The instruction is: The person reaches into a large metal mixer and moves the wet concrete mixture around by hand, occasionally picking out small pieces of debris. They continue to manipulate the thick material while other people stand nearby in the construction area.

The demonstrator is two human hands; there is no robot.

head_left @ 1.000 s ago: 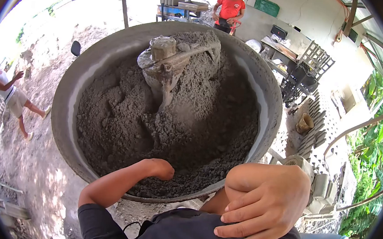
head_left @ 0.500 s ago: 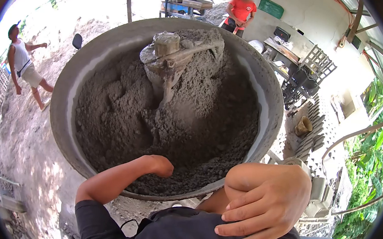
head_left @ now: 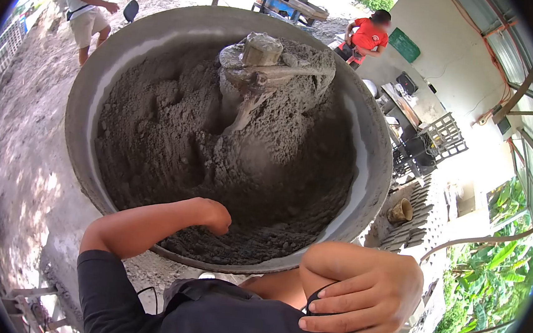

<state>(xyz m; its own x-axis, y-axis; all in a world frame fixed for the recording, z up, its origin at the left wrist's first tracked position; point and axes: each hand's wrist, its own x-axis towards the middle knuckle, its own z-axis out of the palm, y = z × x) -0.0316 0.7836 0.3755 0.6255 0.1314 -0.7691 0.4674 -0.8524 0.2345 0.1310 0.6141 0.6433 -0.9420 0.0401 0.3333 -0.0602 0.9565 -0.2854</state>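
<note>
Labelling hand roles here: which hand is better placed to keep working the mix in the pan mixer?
Left, likely. The left hand is already inside the mixer drum, down in the grey mix. The right hand lies flat on dark fabric outside the rim.

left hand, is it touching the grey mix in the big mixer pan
Touching. In the head view the left hand curls down over the mixer pan's rim, and its fingers vanish into the grey mix with no gap showing.

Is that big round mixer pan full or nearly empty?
Well filled. The mixer pan holds dark grey mix, heaped around the central hub and reaching near the rim; the left hand dips into it.
</note>
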